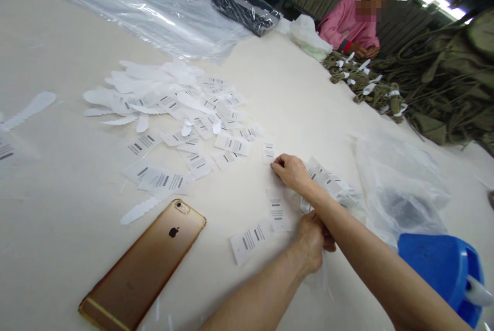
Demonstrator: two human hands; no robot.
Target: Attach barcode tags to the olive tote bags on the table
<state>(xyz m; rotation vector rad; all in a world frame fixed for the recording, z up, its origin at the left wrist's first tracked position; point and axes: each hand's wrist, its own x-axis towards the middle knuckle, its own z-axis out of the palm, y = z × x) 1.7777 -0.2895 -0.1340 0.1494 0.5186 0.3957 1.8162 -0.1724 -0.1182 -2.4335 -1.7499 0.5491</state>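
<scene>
And here we have it: a small printed tag (268, 151) lies mid-table, just right of the big heap, and our right hand (291, 171) is at its near corner, thumb and forefinger pressed together; whether they pinch the tag, we cannot tell. Just nearer, our left hand (313, 242) is curled under the right forearm, its grip hidden, so we can't call what it holds. A bunch of tags (330, 181) sits just beyond it. Two loose tags (250, 242) overlap to the left of that hand!

Over to the left, we've got the heap of tags (200, 124) mixed with white toothed strips (146, 81). Nearer, a gold phone (148, 264) lies back up on the pale table (54, 228). On the near right, there's a blue container (428, 259), with a translucent bag (409, 171) behind it. Far left, we spot clear plastic sheets (135, 4) beside a dark wrapped bundle (247, 12). And far right, a person in a pink top (343, 19) has both hands together beside tagged olive cords (366, 81).
</scene>
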